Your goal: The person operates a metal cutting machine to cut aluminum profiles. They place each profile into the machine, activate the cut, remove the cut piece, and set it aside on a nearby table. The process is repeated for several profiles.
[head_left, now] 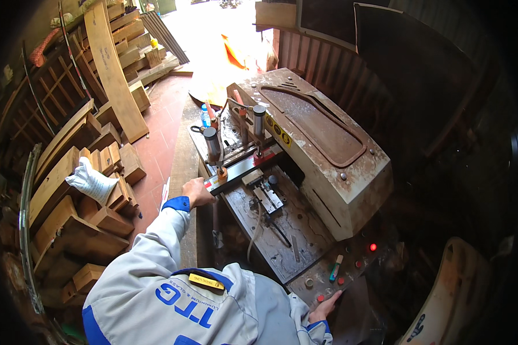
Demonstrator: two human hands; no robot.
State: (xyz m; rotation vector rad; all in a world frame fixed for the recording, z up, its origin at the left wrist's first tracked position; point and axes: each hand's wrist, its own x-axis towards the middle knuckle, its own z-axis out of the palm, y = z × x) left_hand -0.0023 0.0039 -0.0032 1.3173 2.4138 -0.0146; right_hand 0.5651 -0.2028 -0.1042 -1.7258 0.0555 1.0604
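In the head view, two bare hands are at work on one bulky grey metal machine with a dust-browned hood [322, 123]. The left hand [199, 192], at the centre-left of the frame, has its fingers curled closed on the near end of one long, straight silver-grey bar with a red and white edge [240, 172]. That bar runs from the hand up and right, near the middle of the frame, beneath two upright silver cylindrical clamps [211, 142], one with an orange foot, the other with a red foot.

The right hand [323, 309], low and right of centre, is loosely open at the edge of a dark control panel [296, 284], with nothing seen in its grasp; whether it presses anything, I cannot tell. Just beside it sits one of three round red buttons [341, 281]. Farther up the panel are one glowing red lamp [373, 247] and one green-and-white tube [335, 268].

One blue-capped clear bottle [205, 117] stands beyond the clamps, upper centre-left. At the left, one white plastic bag [93, 181] lies on stacked brown timber blocks [110, 220], too many to count.
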